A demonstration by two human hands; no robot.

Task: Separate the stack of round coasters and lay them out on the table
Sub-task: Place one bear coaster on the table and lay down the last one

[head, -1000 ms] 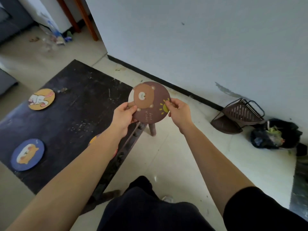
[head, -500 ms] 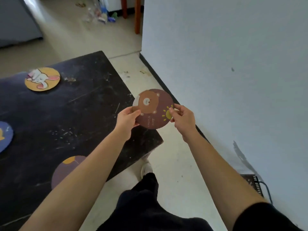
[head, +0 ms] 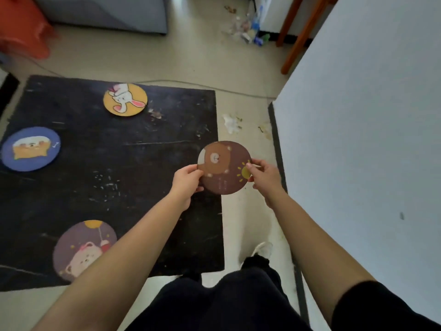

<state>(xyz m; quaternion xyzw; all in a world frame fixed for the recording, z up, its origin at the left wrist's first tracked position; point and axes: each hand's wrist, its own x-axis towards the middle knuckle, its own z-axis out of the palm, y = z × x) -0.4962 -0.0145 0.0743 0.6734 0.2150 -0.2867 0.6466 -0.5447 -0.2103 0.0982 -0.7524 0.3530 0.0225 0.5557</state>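
Both hands hold one round brown bear coaster (head: 224,167). The left hand (head: 185,181) pinches its left rim, thumb on top and fingers under. The right hand (head: 263,176) pinches its right rim, with the thumb lying on a little yellow sun. The coaster faces up and tilts a bit toward the person. It shows a brown bear face, and there are small pale words under the bear, but they are too blurry to read. It hangs in the air just past the right edge of the black tabletop (head: 143,187), over the pale floor (head: 238,223). Both bare arms reach straight out from short dark sleeves. Three more coasters lie flat on the tabletop, well apart. A yellow bunny coaster (head: 125,99) sits near the far edge. A blue coaster (head: 30,148) lies by the left edge. A purple bear coaster (head: 82,249) lies near the near edge, partly hidden by the left arm. A grey wall (head: 358,139) stands on the right.
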